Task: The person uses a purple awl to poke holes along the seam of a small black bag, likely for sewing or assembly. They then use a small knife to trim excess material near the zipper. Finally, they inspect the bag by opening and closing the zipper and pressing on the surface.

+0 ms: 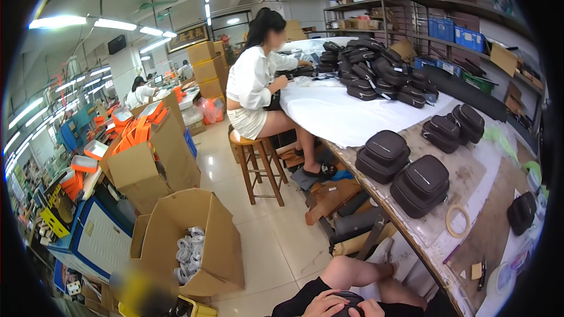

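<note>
At the lower edge, my left hand [324,305] and my right hand [369,308] close round a small black case [349,299] above my lap. Only its top shows; my fingers cover the rest. On the table's near part to the right stand two black zip bags, one [383,155] behind the other [419,185]. Farther along sit two more black bags [442,133]. A tan ring, like a roll of tape [457,221], lies on the table [440,246] nearer to me.
A co-worker [255,76] sits on a wooden stool [258,141] beside a large pile of black bags [376,70]. On the floor to the left stands an open carton [220,240] with clear-looking rolls inside. Another carton [141,170] holds orange items. Shelves [464,41] line the back right.
</note>
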Available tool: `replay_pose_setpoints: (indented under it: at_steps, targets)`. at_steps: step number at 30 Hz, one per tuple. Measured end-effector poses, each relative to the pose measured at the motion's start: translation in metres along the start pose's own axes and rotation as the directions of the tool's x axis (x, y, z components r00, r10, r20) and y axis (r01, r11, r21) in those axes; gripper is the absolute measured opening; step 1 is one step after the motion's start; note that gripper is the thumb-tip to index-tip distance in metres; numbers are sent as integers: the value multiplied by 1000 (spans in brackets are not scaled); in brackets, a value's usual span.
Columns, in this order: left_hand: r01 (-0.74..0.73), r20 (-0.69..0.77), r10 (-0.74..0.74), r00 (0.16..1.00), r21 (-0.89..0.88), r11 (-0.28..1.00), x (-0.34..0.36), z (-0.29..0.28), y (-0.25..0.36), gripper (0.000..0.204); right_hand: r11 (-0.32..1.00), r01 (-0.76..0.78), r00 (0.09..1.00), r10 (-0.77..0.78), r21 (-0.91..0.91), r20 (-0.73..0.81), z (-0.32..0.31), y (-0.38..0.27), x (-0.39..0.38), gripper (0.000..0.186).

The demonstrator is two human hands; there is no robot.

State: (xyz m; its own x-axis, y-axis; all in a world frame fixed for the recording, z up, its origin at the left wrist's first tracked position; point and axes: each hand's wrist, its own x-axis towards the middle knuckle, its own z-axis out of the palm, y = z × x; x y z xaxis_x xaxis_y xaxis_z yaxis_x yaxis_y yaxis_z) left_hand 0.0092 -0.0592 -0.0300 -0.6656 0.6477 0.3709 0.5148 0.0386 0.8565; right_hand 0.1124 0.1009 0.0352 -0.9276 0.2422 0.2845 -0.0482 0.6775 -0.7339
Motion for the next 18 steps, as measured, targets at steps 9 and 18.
replay_pose_setpoints:
  at_steps: [9, 18]
  targets:
    - [17, 21, -17, 1000, -27, 999, 6, 4, 7, 23, 1000, -15, 1000, 14, -18, -9, -10, 6, -6, 15]
    - [96, 122, -96, 988, 8, 995, 3, 0, 3, 20, 972, 234, 971, -233, -31, 51, 0, 39, -1, 20]
